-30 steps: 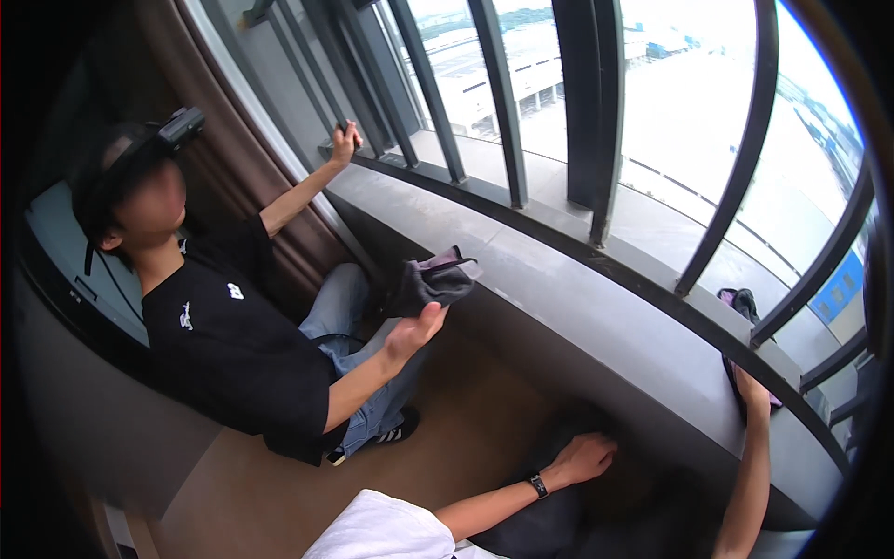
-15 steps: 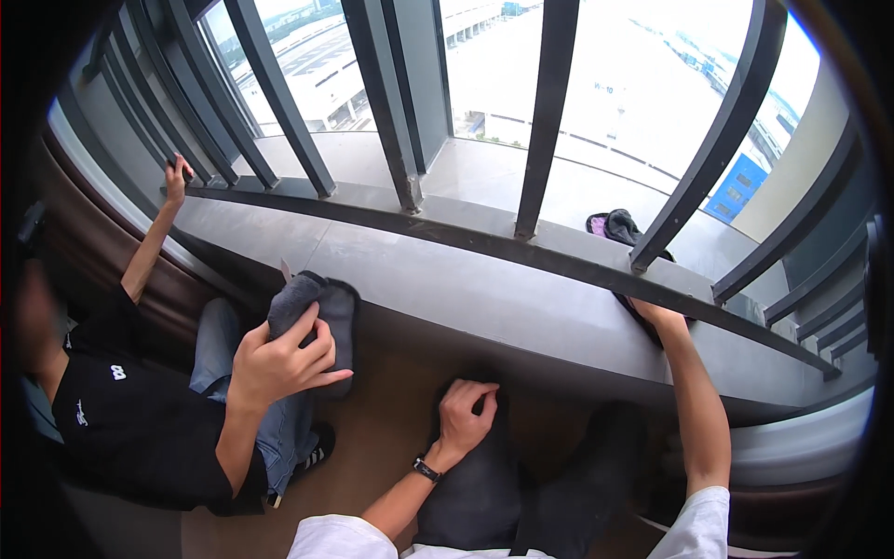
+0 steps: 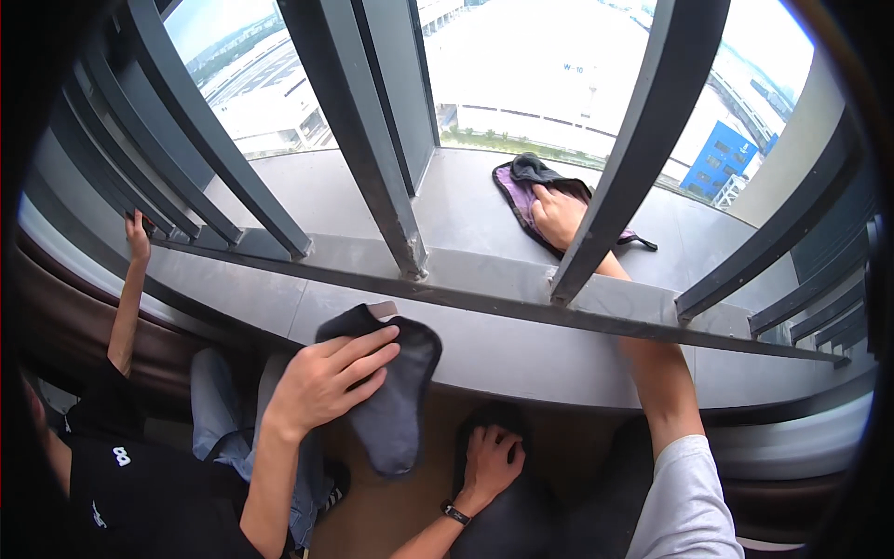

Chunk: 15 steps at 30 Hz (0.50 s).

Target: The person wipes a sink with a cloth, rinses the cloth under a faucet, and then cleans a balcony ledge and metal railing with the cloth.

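On the sill (image 3: 717,233) past the bars (image 3: 652,140), the right hand (image 3: 559,216) rests on the cloth (image 3: 519,196), fingers close, pinch unclear; a flatter palm should spread it better. The left hand (image 3: 494,458) curls loosely on the knee.

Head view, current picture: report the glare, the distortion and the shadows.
Head view: the window is bleached nearly white in large patches; head view: the railing bars bend toward the right rim, and the corners go black; head view: the dark trousers under the left hand lose detail in shadow, while the right hand on the purple-and-black cloth is well lit.
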Each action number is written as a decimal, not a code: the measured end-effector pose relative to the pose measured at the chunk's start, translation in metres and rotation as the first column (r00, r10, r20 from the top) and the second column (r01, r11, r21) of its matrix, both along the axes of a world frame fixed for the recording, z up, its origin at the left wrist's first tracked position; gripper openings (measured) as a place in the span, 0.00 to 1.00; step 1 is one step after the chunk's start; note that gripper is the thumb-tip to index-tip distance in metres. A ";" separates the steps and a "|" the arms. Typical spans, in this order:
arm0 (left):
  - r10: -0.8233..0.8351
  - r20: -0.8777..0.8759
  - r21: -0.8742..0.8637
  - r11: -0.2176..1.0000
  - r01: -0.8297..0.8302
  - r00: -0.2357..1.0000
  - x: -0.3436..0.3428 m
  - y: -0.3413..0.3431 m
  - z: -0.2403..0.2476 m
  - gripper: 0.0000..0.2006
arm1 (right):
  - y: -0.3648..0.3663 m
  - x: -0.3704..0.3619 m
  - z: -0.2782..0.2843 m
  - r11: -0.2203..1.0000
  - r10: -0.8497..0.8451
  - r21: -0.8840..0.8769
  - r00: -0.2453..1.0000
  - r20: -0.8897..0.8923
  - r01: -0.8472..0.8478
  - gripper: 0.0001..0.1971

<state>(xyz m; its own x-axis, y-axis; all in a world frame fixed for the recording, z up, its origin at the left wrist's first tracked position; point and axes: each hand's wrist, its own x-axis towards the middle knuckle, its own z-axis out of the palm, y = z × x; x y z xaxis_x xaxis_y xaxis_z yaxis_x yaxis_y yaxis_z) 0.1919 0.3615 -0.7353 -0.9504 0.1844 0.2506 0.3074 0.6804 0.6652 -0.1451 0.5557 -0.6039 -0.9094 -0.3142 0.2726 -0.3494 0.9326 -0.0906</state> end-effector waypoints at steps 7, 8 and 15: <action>-0.031 0.060 0.005 1.000 0.030 0.998 -0.003 0.003 -0.002 0.05 | -0.106 -0.069 -0.011 0.988 0.064 -0.139 0.998 -0.019 -0.066 0.21; -0.025 0.073 -0.008 1.000 0.025 0.997 0.001 0.001 0.000 0.05 | -0.120 -0.066 -0.019 0.978 0.097 -0.170 0.987 -0.126 -0.118 0.19; -0.004 0.036 -0.045 0.999 0.005 0.999 -0.006 -0.007 -0.002 0.05 | -0.122 -0.027 -0.006 0.895 0.343 -0.299 0.939 -0.017 -0.332 0.20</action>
